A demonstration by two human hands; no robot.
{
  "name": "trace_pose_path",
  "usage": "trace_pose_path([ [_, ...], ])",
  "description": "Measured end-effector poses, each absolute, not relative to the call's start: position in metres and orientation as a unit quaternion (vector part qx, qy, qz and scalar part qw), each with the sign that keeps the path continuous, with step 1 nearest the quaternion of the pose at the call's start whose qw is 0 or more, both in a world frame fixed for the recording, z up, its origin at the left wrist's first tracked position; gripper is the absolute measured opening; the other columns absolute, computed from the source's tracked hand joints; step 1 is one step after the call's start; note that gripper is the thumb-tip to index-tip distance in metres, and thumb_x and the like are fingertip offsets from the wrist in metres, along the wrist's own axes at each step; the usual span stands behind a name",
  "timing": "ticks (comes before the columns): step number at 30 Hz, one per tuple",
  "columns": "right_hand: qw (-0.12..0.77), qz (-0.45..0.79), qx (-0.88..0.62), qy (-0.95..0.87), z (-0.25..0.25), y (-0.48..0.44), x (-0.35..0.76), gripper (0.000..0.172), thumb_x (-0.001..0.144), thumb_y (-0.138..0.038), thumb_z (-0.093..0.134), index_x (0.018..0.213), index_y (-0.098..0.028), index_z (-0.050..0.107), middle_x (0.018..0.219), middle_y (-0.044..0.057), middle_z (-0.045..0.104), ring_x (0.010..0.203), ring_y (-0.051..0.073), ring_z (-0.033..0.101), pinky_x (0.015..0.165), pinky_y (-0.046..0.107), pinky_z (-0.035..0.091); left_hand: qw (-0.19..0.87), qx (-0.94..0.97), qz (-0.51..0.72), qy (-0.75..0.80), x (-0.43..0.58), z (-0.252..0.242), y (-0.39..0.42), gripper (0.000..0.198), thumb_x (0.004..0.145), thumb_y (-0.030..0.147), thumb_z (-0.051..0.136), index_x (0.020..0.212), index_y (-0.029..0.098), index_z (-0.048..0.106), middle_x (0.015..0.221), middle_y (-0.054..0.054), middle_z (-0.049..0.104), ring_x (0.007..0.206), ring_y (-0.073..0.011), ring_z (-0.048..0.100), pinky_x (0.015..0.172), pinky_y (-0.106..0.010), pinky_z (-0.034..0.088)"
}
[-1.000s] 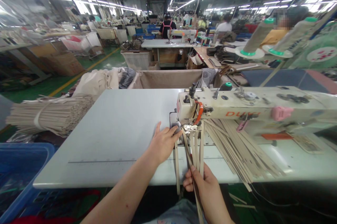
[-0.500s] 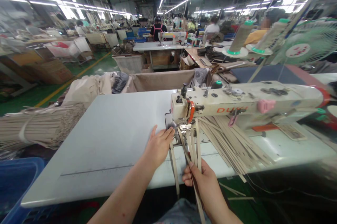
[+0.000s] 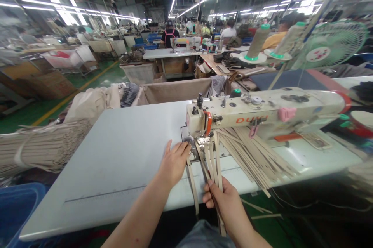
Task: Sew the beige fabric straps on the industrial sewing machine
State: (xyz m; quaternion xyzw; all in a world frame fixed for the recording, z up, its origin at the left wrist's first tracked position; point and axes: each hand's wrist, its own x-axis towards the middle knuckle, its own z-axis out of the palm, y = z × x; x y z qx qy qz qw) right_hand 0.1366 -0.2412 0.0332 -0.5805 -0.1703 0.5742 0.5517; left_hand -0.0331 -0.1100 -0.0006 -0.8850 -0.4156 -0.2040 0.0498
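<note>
My left hand (image 3: 174,162) lies on the bed of the sewing machine (image 3: 262,112), just left of the presser foot (image 3: 203,140). Its fingers are stretched out and its thumb stands apart. From under the fingertips a beige strip (image 3: 192,189) hangs over the table's front edge; whether the fingers press on it is hidden. Closed round several narrow beige strips (image 3: 212,162), my right hand (image 3: 224,197) is at the front edge, below the needle area. Those strips run up to the presser foot, and their tails hang below my fist.
More loose strips (image 3: 256,155) fan out beneath the machine arm. A tied bundle of strips (image 3: 43,147) lies left of the table (image 3: 125,143), above a blue basket (image 3: 20,209). Thread cones (image 3: 258,42) and a green fan (image 3: 335,46) stand at right. Other people work farther back.
The view has shifted slightly. The tails of the strips below my right hand hang shorter. Both hands keep nearly the same places at the machine.
</note>
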Motion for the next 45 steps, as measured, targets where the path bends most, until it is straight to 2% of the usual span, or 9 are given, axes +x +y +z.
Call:
trace_pose_path([
  [3, 0.550, 0.572, -0.584, -0.172, 0.036, -0.244, 0.136, 0.047, 0.067, -0.055, 0.094, 0.083, -0.019, 0.067, 0.067, -0.001, 0.073, 0.048, 0.013, 0.066, 0.042, 0.021, 0.050, 0.053, -0.892, -0.204, -0.399, -0.035, 0.000, -0.109, 0.043, 0.100, 0.008, 0.048, 0.137, 0.024, 0.064, 0.147, -0.007, 0.063, 0.140, -0.0254, 0.054, 0.131, -0.058, 0.026],
  [6, 0.549, 0.571, -0.586, -0.173, 0.036, -0.244, 0.136, 0.047, 0.066, -0.055, 0.094, 0.081, -0.019, 0.067, 0.066, -0.001, 0.073, 0.048, 0.013, 0.066, 0.042, 0.022, 0.051, 0.047, -0.901, -0.221, -0.371, -0.035, 0.002, -0.109, 0.038, 0.100, 0.008, 0.048, 0.129, 0.023, 0.068, 0.143, -0.006, 0.066, 0.142, -0.0240, 0.053, 0.133, -0.056, 0.023],
  [10, 0.549, 0.569, -0.587, -0.173, 0.035, -0.239, 0.137, 0.046, 0.066, -0.053, 0.094, 0.080, -0.018, 0.067, 0.064, -0.001, 0.072, 0.046, 0.012, 0.065, 0.042, 0.021, 0.051, 0.050, -0.910, -0.247, -0.330, -0.031, 0.007, -0.113, 0.038, 0.104, 0.012, 0.046, 0.136, 0.021, 0.065, 0.141, -0.007, 0.068, 0.144, -0.0227, 0.050, 0.135, -0.054, 0.020],
  [16, 0.554, 0.567, -0.588, -0.164, 0.036, -0.229, 0.136, 0.046, 0.063, -0.050, 0.096, 0.079, -0.018, 0.067, 0.064, -0.001, 0.073, 0.048, 0.013, 0.067, 0.043, 0.022, 0.055, 0.059, -0.923, -0.248, -0.289, -0.023, 0.007, -0.116, 0.038, 0.104, 0.013, 0.049, 0.139, 0.021, 0.063, 0.139, -0.006, 0.068, 0.148, -0.0242, 0.047, 0.135, -0.056, 0.017],
  [20, 0.558, 0.560, -0.592, -0.158, 0.037, -0.224, 0.136, 0.043, 0.062, -0.046, 0.096, 0.077, -0.017, 0.068, 0.065, -0.001, 0.075, 0.047, 0.012, 0.067, 0.044, 0.022, 0.056, 0.057, -0.922, -0.257, -0.284, -0.023, 0.002, -0.114, 0.033, 0.103, 0.012, 0.049, 0.132, 0.017, 0.066, 0.130, -0.007, 0.072, 0.148, -0.0250, 0.047, 0.137, -0.054, 0.014],
  [25, 0.556, 0.559, -0.594, -0.161, 0.037, -0.223, 0.137, 0.040, 0.064, -0.043, 0.096, 0.078, -0.016, 0.070, 0.066, 0.002, 0.077, 0.047, 0.012, 0.066, 0.045, 0.022, 0.056, 0.061, -0.923, -0.252, -0.285, -0.024, -0.001, -0.112, 0.034, 0.104, 0.011, 0.048, 0.133, 0.015, 0.065, 0.134, -0.007, 0.072, 0.149, -0.0246, 0.047, 0.136, -0.053, 0.019],
  [31, 0.551, 0.566, -0.589, -0.171, 0.038, -0.227, 0.141, 0.047, 0.063, -0.051, 0.096, 0.079, -0.016, 0.070, 0.066, 0.002, 0.076, 0.049, 0.013, 0.066, 0.046, 0.022, 0.053, 0.051, -0.925, -0.223, -0.304, -0.023, -0.005, -0.112, 0.037, 0.106, 0.014, 0.047, 0.138, 0.015, 0.064, 0.142, -0.009, 0.067, 0.152, -0.0254, 0.045, 0.134, -0.055, 0.026],
  [38, 0.544, 0.573, -0.579, -0.202, 0.039, -0.245, 0.148, 0.060, 0.069, -0.058, 0.092, 0.106, -0.015, 0.072, 0.064, -0.003, 0.069, 0.048, 0.012, 0.061, 0.042, 0.021, 0.044, 0.039, -0.925, -0.198, -0.321, -0.024, -0.009, -0.111, 0.041, 0.106, 0.014, 0.046, 0.144, 0.015, 0.059, 0.151, -0.009, 0.061, 0.154, -0.0255, 0.041, 0.133, -0.055, 0.025],
  [45, 0.518, 0.587, -0.584, -0.216, 0.039, -0.263, 0.157, 0.057, 0.076, -0.065, 0.085, 0.101, -0.015, 0.073, 0.056, -0.006, 0.059, 0.041, 0.007, 0.050, 0.038, 0.018, 0.024, 0.031, -0.928, -0.189, -0.319, -0.026, -0.007, -0.111, 0.047, 0.101, 0.010, 0.048, 0.147, 0.016, 0.057, 0.153, -0.008, 0.059, 0.155, -0.0249, 0.039, 0.135, -0.052, 0.019],
])
